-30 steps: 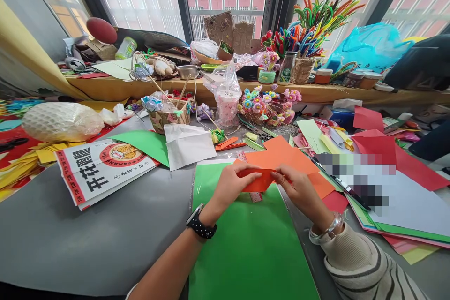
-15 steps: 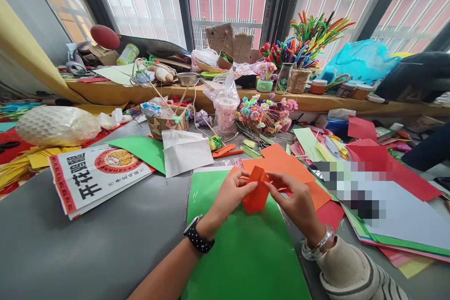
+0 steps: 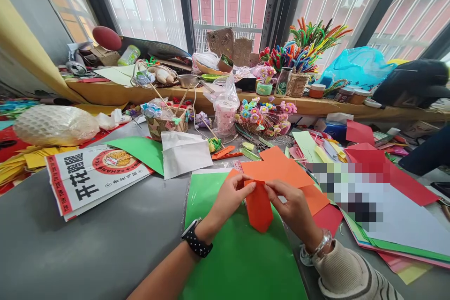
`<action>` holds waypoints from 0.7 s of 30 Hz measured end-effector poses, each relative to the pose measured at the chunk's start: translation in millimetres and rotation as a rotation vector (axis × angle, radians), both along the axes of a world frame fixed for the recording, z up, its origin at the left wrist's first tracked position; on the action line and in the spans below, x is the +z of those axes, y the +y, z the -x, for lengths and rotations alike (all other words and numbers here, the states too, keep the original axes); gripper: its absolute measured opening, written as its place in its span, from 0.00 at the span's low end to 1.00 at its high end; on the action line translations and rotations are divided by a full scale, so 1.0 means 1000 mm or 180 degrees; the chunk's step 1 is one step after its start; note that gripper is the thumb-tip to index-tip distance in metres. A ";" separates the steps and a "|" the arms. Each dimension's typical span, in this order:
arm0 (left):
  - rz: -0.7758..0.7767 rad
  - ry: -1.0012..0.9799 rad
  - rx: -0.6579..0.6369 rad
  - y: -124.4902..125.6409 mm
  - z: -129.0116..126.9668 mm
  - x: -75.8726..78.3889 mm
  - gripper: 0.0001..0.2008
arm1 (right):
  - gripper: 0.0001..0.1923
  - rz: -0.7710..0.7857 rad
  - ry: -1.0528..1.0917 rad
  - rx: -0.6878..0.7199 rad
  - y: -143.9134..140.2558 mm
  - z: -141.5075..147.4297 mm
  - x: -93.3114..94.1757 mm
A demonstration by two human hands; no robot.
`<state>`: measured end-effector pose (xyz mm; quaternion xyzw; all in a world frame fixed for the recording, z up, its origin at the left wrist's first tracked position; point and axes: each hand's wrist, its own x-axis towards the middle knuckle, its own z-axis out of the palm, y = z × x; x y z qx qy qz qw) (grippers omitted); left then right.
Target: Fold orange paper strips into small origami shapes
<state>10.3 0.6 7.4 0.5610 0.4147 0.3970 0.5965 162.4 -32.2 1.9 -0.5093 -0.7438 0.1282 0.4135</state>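
A folded piece of orange paper (image 3: 259,208) hangs between my two hands, its pointed end down, above a green sheet (image 3: 242,265) in a clear sleeve. My left hand (image 3: 236,197) pinches its upper left corner between thumb and fingers. At the upper right corner, my right hand (image 3: 287,204) grips it the same way. Some of the fingers behind the paper are hidden. Flat orange sheets (image 3: 281,168) lie just beyond my hands, and a red sheet (image 3: 326,220) shows by my right wrist.
To the left lie a printed paper bag (image 3: 94,183) and a white napkin (image 3: 186,153). A bagged pink cup (image 3: 225,115) and a basket of crocheted flowers (image 3: 258,115) stand behind. Stacked coloured papers (image 3: 404,215) spread on the right. Pipe cleaners (image 3: 298,51) crowd the sill.
The orange paper has turned in my hands: its upright folded form now shows as a longer, flatter face hanging lower. Both hands keep their pinch and have shifted slightly.
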 end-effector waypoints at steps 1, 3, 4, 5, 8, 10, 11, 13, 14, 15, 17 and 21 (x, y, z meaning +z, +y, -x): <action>-0.0043 0.0005 -0.0006 0.001 0.000 -0.001 0.11 | 0.10 0.0018 0.0057 -0.0011 0.000 0.000 0.000; -0.0070 0.0020 -0.0066 0.002 0.000 -0.003 0.10 | 0.09 0.0053 0.0199 -0.0102 0.000 0.001 0.000; -0.0057 0.0027 -0.0100 0.002 0.000 -0.003 0.10 | 0.09 0.0075 0.0275 -0.0163 0.000 0.001 0.000; -0.0043 0.0030 -0.0129 0.002 0.000 -0.004 0.10 | 0.09 0.0099 0.0343 -0.0214 0.000 0.001 0.000; -0.0072 0.0018 -0.0128 0.001 0.000 -0.003 0.11 | 0.08 0.0181 0.0458 -0.0219 0.000 0.002 -0.001; -0.0110 0.0039 -0.0079 0.001 0.000 -0.003 0.12 | 0.08 0.0216 0.0479 -0.0164 -0.001 0.002 -0.001; -0.0121 0.0063 -0.0060 0.001 0.001 -0.002 0.12 | 0.08 0.0220 0.0482 -0.0146 -0.001 0.002 -0.001; -0.0124 0.0105 -0.0039 0.000 0.001 -0.001 0.12 | 0.08 0.0208 0.0478 -0.0141 -0.002 0.002 0.000; -0.0121 0.0106 -0.0038 0.000 0.001 -0.001 0.12 | 0.08 0.0190 0.0470 -0.0147 -0.002 0.003 0.000; -0.0117 0.0091 -0.0044 0.000 0.001 0.000 0.12 | 0.09 0.0166 0.0456 -0.0158 -0.003 0.003 0.000; -0.0076 0.0020 -0.0044 -0.001 0.001 0.001 0.12 | 0.09 0.0095 0.0388 -0.0194 -0.004 0.004 0.000; 0.0242 -0.0176 -0.0053 -0.002 -0.001 0.002 0.12 | 0.11 -0.0368 0.0014 -0.0137 -0.005 0.003 -0.002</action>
